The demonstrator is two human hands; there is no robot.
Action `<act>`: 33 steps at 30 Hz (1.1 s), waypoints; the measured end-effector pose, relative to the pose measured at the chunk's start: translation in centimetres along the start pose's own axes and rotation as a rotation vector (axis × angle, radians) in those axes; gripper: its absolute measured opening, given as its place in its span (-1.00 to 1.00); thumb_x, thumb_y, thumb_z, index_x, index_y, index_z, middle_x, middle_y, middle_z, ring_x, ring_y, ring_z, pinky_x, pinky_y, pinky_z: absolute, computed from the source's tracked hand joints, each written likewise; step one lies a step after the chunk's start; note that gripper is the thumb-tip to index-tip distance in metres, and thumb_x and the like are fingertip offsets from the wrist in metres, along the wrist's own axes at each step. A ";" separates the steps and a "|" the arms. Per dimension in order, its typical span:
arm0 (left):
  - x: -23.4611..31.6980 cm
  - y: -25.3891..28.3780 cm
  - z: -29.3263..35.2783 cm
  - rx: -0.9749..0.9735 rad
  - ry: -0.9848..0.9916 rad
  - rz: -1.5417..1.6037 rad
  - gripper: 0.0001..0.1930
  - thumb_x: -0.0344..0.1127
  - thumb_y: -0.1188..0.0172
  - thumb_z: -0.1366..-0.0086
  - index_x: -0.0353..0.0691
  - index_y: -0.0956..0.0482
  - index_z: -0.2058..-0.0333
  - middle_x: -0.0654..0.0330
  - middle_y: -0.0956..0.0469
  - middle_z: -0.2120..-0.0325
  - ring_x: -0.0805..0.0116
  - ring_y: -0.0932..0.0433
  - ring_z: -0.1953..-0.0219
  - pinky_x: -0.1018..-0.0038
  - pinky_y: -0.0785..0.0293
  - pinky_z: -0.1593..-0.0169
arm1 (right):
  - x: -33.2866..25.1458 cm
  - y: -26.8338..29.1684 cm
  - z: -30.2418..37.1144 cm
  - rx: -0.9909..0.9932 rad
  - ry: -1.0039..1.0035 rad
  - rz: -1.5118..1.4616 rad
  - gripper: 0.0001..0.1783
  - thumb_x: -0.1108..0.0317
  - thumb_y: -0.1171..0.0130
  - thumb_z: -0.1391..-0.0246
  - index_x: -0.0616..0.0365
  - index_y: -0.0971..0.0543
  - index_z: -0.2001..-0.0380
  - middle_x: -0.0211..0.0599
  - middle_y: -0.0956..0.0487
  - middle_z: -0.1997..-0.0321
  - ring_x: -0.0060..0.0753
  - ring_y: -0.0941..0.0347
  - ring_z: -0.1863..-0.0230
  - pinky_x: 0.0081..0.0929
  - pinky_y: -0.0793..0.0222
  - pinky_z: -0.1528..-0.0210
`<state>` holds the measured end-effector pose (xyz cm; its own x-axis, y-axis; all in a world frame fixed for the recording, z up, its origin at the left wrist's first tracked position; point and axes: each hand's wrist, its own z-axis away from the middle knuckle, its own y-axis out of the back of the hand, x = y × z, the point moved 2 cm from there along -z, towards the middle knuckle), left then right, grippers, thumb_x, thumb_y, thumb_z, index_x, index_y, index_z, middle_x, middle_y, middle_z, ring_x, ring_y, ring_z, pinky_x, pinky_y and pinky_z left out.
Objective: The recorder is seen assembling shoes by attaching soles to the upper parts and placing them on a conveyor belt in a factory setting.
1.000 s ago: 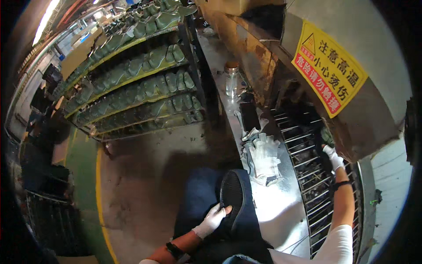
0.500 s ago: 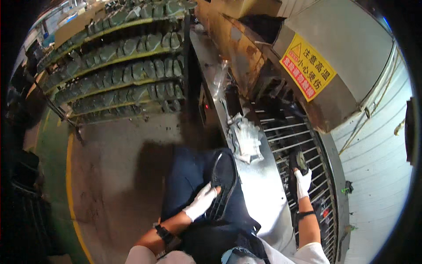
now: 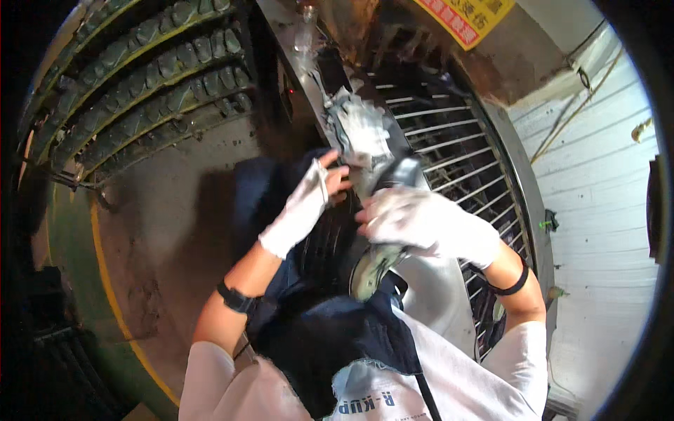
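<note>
Bkgd: loaded shoe rack (image 3: 161, 59) at upper L; bright metal surface (image 3: 439, 295) runs along the person's R side, w/ barred grate (image 3: 453, 144) beyond it. Pile of pale gloves (image 3: 359, 126) lies on the surface. Chg vs. 0.5 s ago: R hand (image 3: 428, 224), then out over the grate w/ the shoe upper (image 3: 371, 275), is now drawn in across the surface toward the body. R hand state: closed, fingers wrapped round mid-part of the upper; its pale green end points down toward the body, dark glossy end projects past the hand, near the gloves. Some motion blur. L hand (image 3: 302, 207), then set on the black sole (image 3: 328, 235), is now w/ fingers parted & part-curled, facing R hand; no firm hold shows. Sole pos.: over the dark-trousered lap (image 3: 256, 186), approx. btwn the hands, in shade; outline unclear, contact w/ L hand can't be confirmed. Upper & sole: close together; whether touching, can't tell. Meaning for work in hand (judgement): both parts are within reach of both hands, so the op. appears to have passed from handling at the grate to two-handed handling over the lap.
</note>
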<state>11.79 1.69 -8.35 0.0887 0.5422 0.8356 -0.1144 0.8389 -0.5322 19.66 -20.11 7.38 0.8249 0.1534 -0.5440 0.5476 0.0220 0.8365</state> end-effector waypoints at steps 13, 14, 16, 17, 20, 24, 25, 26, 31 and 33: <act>4.4 0.2 -0.1 -0.112 -0.078 0.388 -0.17 0.36 -0.06 -0.47 -0.29 -0.37 -0.36 -0.01 -0.64 -0.09 0.16 -0.68 0.00 0.28 -0.65 -0.11 | -2.3 -11.0 -5.6 0.979 -0.628 -1.901 -0.52 0.03 -0.23 -0.43 0.17 -0.60 -0.17 -0.28 -0.72 -0.01 -0.40 -0.64 0.00 -0.33 -0.57 -0.12; 3.8 1.2 -1.0 -0.112 -0.055 0.355 -0.20 0.35 -0.04 -0.50 -0.30 -0.42 -0.33 0.04 -0.65 -0.07 0.22 -0.68 0.05 0.34 -0.64 -0.09 | -2.0 -10.8 -5.7 0.971 -0.650 -1.960 -0.56 0.03 -0.24 -0.42 0.16 -0.63 -0.11 -0.29 -0.73 0.03 -0.35 -0.68 0.06 -0.30 -0.61 -0.09; 0.8 4.2 -4.4 0.409 0.109 0.081 -0.36 0.21 0.10 -0.62 -0.32 -0.54 -0.15 0.07 -0.66 -0.01 0.25 -0.62 -0.06 0.22 -0.52 -0.24 | -0.2 -10.9 -5.4 0.991 -0.750 -1.972 -0.58 0.05 -0.26 -0.41 0.15 -0.64 -0.08 -0.30 -0.74 0.10 -0.33 -0.69 0.16 -0.30 -0.63 0.00; -1.0 7.2 -5.2 0.272 -0.170 -0.608 -0.54 -0.02 -0.11 -0.54 -0.34 -0.54 -0.11 0.00 -0.64 0.06 0.17 -0.62 -0.04 0.20 -0.50 -0.19 | 0.1 -11.0 -5.0 0.977 -0.839 -2.004 -0.60 0.06 -0.28 -0.40 0.14 -0.64 -0.06 -0.31 -0.75 0.17 -0.32 -0.69 0.27 -0.29 -0.65 0.10; -2.0 4.0 -3.5 0.407 -0.661 -1.423 -0.55 -0.17 -0.32 -0.36 -0.37 -0.54 -0.09 -0.08 -0.62 0.10 0.11 -0.61 0.01 0.25 -0.49 -0.16 | 1.5 -11.1 -1.8 1.114 -0.863 -1.918 -0.50 0.00 -0.27 -0.38 0.20 -0.59 -0.11 -0.19 -0.74 0.13 -0.22 -0.70 0.22 -0.21 -0.67 0.06; 1.9 5.7 -4.0 0.230 -0.025 -0.165 -0.59 -0.27 -0.24 -0.37 -0.35 -0.60 -0.13 0.07 -0.69 0.06 0.24 -0.66 0.02 0.38 -0.52 -0.16 | 3.1 -12.0 0.2 1.168 -0.837 -1.843 -0.30 -0.11 -0.25 -0.34 0.32 -0.49 -0.21 0.04 -0.71 0.04 -0.01 -0.72 0.12 -0.06 -0.71 0.00; 3.7 5.6 -4.0 0.190 0.049 -0.029 -0.53 -0.24 -0.14 -0.43 -0.34 -0.53 -0.22 0.10 -0.68 -0.05 0.34 -0.68 0.04 0.42 -0.59 -0.11 | 3.6 -12.3 0.9 1.092 -0.907 -1.730 -0.21 -0.22 -0.10 -0.39 0.38 -0.44 -0.24 0.24 -0.68 0.06 0.17 -0.71 0.10 0.04 -0.70 -0.03; 5.2 5.2 -4.0 0.134 0.053 0.113 -0.57 -0.21 -0.05 -0.46 -0.37 -0.60 -0.14 0.07 -0.68 -0.02 0.31 -0.66 -0.02 0.44 -0.55 -0.17 | 4.0 -12.9 0.8 1.070 -0.912 -1.735 -0.21 -0.22 -0.10 -0.39 0.38 -0.44 -0.24 0.24 -0.68 0.06 0.17 -0.71 0.10 0.04 -0.70 -0.03; 7.8 4.8 -1.6 -0.020 -0.192 0.096 -0.41 0.02 0.04 -0.57 -0.27 -0.39 -0.37 -0.04 -0.61 -0.18 0.22 -0.65 -0.13 0.31 -0.59 -0.24 | 3.1 -14.8 -5.5 0.832 -0.661 -1.947 -0.08 -0.35 0.11 -0.44 0.43 -0.37 -0.30 0.31 -0.67 0.07 0.21 -0.72 0.15 0.00 -0.73 0.04; 8.3 4.4 -0.6 -0.023 -0.204 0.000 -0.26 0.25 0.17 -0.61 -0.26 -0.29 -0.44 -0.07 -0.58 -0.22 0.22 -0.63 -0.16 0.29 -0.60 -0.23 | 1.6 -13.8 -7.9 0.793 -0.632 -2.008 -0.23 -0.25 -0.06 -0.43 0.22 -0.41 -0.33 -0.13 -0.68 -0.09 -0.22 -0.71 0.04 -0.24 -0.71 -0.03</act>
<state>12.60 9.92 -3.90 -0.1134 0.5234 0.8445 -0.0911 0.8409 -0.5335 12.26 -12.41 -4.52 -0.8610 0.2061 -0.4651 0.2622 -0.6036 -0.7529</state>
